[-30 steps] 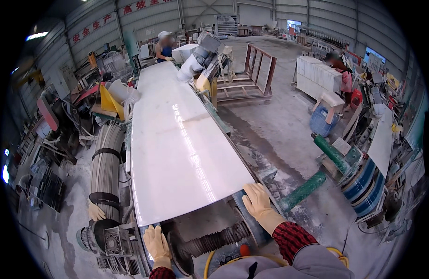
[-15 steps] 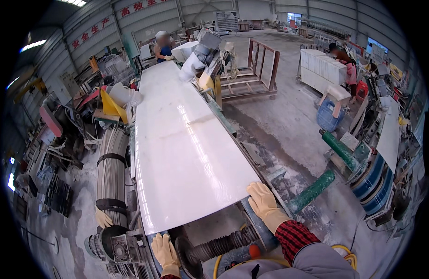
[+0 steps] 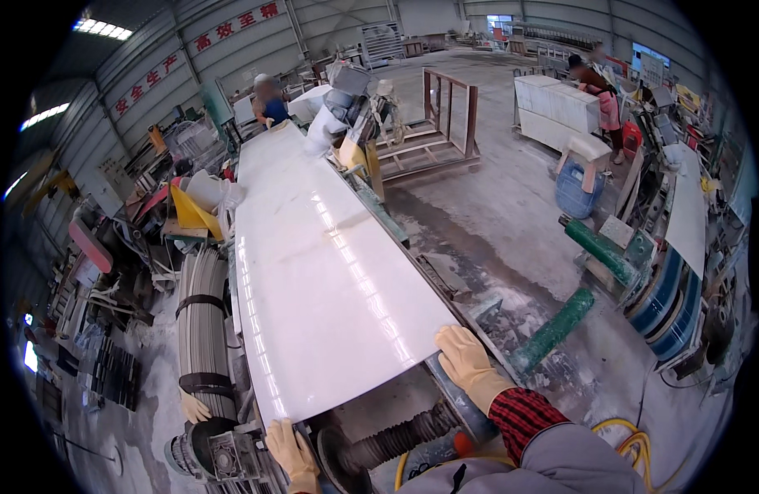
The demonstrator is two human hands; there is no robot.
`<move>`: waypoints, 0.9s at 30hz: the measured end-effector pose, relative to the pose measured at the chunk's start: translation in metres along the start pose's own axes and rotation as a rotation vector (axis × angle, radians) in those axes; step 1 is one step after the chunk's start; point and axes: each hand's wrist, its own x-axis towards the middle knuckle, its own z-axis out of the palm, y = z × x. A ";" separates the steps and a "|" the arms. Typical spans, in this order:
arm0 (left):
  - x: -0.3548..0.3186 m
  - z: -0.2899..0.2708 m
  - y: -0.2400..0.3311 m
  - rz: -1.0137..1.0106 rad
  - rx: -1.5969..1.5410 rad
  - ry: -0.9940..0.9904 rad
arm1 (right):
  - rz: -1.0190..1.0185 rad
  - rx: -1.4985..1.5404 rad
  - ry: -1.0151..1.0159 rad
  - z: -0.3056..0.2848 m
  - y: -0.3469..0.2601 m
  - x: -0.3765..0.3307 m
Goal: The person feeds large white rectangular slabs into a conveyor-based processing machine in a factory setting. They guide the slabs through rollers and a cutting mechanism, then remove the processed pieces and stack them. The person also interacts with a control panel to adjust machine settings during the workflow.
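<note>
A long, glossy white slab (image 3: 338,280) lies flat on a machine bed and stretches away from me. At its near right corner my right hand (image 3: 472,369), in a cream glove, rests with fingers stretched forward against the slab edge and the blue side rail (image 3: 463,407). My left hand (image 3: 292,455), gloved alike, is at the near left corner with its fingers extended toward the slab's edge. The undersides of both hands are hidden, so any grip beneath cannot be seen. Between them, below the slab's end, lies a dark ribbed shaft (image 3: 400,436) with a round disc.
Left of the bed stand a strapped bundle of pale strips (image 3: 205,333), a loose cream glove (image 3: 195,407) and a motor (image 3: 190,449). Green rollers (image 3: 552,331) jut out at right. Beyond are a blue barrel (image 3: 579,189), a wooden frame (image 3: 449,111) and two people working.
The view has shifted slightly. My left hand now sits closer against the slab's near left corner. My right hand keeps its place at the right corner.
</note>
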 end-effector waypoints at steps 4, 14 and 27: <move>0.022 0.028 -0.044 -0.064 0.024 -0.008 | 0.016 0.001 -0.053 0.001 -0.002 -0.001; 0.019 0.049 -0.046 -0.140 0.066 -0.014 | -0.010 -0.031 -0.045 0.000 -0.003 -0.003; -0.002 0.069 -0.072 -0.150 0.080 0.020 | -0.130 0.016 -0.023 0.008 0.026 0.012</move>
